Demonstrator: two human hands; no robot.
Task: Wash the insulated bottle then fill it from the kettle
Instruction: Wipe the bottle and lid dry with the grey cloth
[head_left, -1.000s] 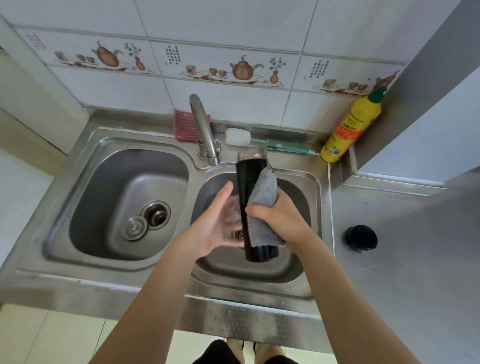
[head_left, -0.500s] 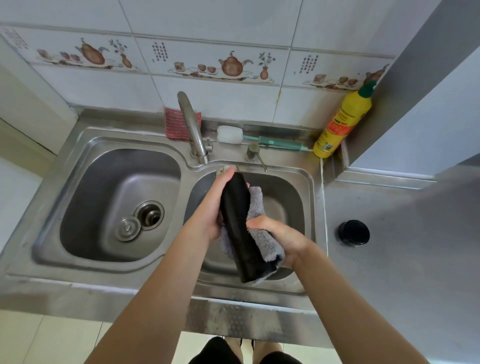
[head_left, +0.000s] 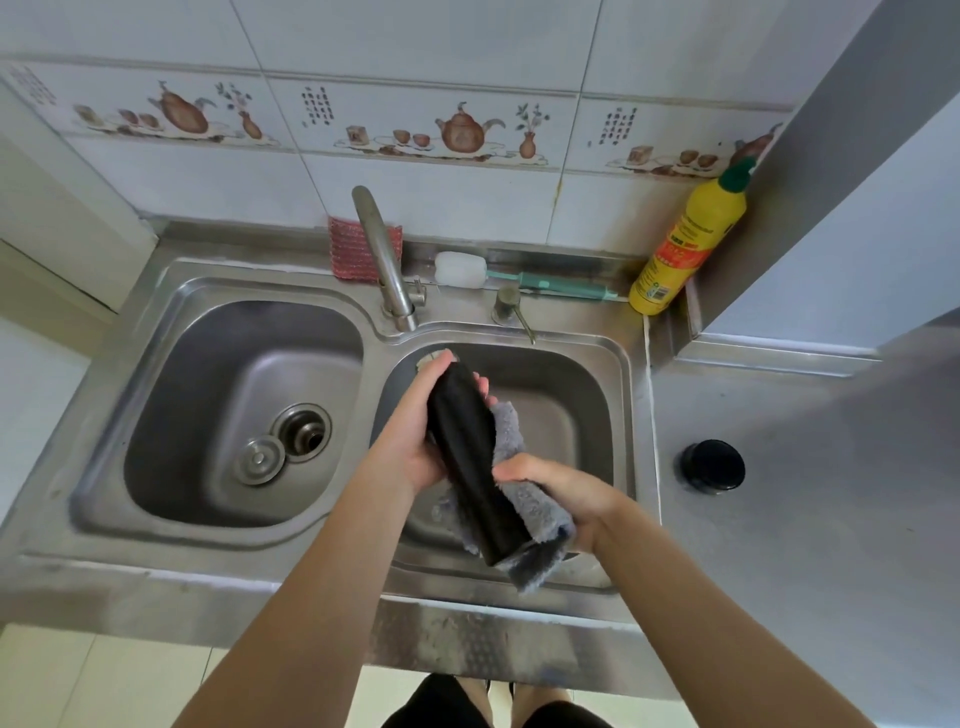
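The insulated bottle (head_left: 470, 457), black and cylindrical, is held tilted over the right basin of the double steel sink (head_left: 621, 364), its upper end toward the tap and its lower end toward the person. The left hand (head_left: 415, 431) is wrapped around the upper part of the bottle, fingers curled behind it. The right hand (head_left: 558, 493) is closed on a grey fluffy cloth (head_left: 540, 525), pressing it against the lower part of the bottle; the cloth folds around the bottle's right side and hangs below its end. The tap (head_left: 382, 254) rises between the two basins. On the ledge behind lie a red scouring pad (head_left: 350, 249) and a white-headed brush with a green handle (head_left: 519, 280); a yellow detergent bottle (head_left: 685, 244) stands in the corner. A black lid (head_left: 711, 465) sits on the grey surface (head_left: 805, 519) right of the sink, well apart from the bottle
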